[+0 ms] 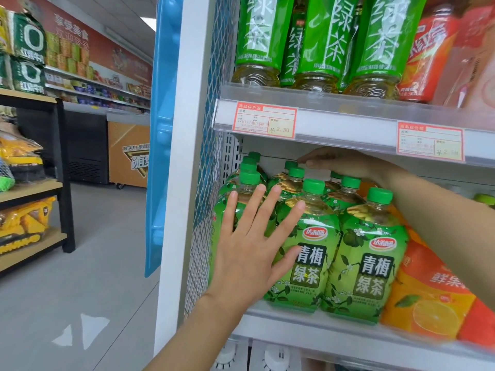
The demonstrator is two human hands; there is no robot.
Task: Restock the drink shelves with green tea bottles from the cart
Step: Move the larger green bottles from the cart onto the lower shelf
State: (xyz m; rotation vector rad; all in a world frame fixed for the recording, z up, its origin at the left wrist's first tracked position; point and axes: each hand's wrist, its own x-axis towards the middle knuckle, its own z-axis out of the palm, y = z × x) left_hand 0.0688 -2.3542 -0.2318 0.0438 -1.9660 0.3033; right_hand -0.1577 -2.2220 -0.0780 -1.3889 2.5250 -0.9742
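Several green tea bottles [367, 266] with green caps and green labels stand in rows on the middle shelf [308, 321]. My left hand [254, 245] is flat and spread, fingers apart, pressed against the fronts of the leftmost bottles. My right hand [345, 163] reaches in over the bottle caps toward the back of the shelf, palm down, fingers extended; nothing shows in its grasp. Taller green tea bottles [321, 41] fill the upper shelf.
Orange juice bottles [428, 298] stand to the right of the green tea, red tea bottles [428, 54] above. White upright and mesh side panel [209, 183] bound the shelf on the left. An aisle floor, a dark rack with toys [32, 199] and a freezer lie left.
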